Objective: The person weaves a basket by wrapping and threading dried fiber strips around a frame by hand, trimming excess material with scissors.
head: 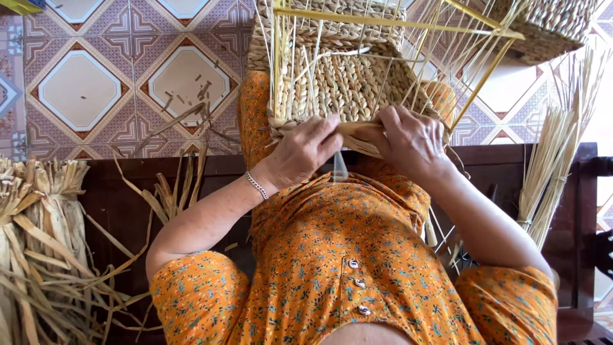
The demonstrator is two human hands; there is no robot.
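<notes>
A half-woven straw basket rests on my lap, built on a yellow wire frame with thin pale upright stakes. My left hand pinches a flat dried fibre strand at the basket's near edge. A silver bracelet circles that wrist. My right hand grips the same strand and the basket's woven rim just beside it. Both hands nearly touch. I wear an orange flowered dress.
A heap of dried leaf fibre lies at the left on the dark wooden bench. A bundle of pale straw stands at the right. Another woven basket sits at the top right. Scraps litter the patterned tile floor.
</notes>
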